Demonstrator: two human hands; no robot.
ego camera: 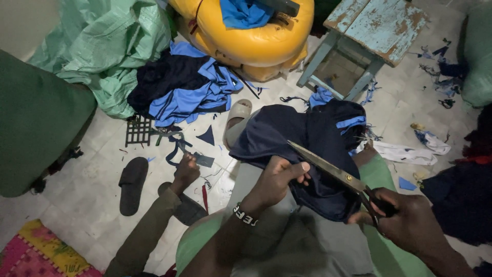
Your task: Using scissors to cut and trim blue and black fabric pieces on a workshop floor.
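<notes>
My left hand (279, 177) grips the near edge of a dark navy garment (302, 138) with light blue trim that lies across my lap. My right hand (410, 220) holds large metal scissors (328, 166) by the handles. The blades point up-left, and they lie over the cloth right next to my left fingers. Lower left, another person's hand (185, 172) in an olive sleeve pinches a small dark fabric scrap (202, 160) above the floor.
A pile of blue and navy clothes (179, 87) lies on the tiled floor beside green sacks (110, 46). A yellow tub (256, 36) and a worn blue stool (374, 31) stand at the back. A black sandal (132, 184), cloth scraps and a beige slipper (237, 120) are scattered around.
</notes>
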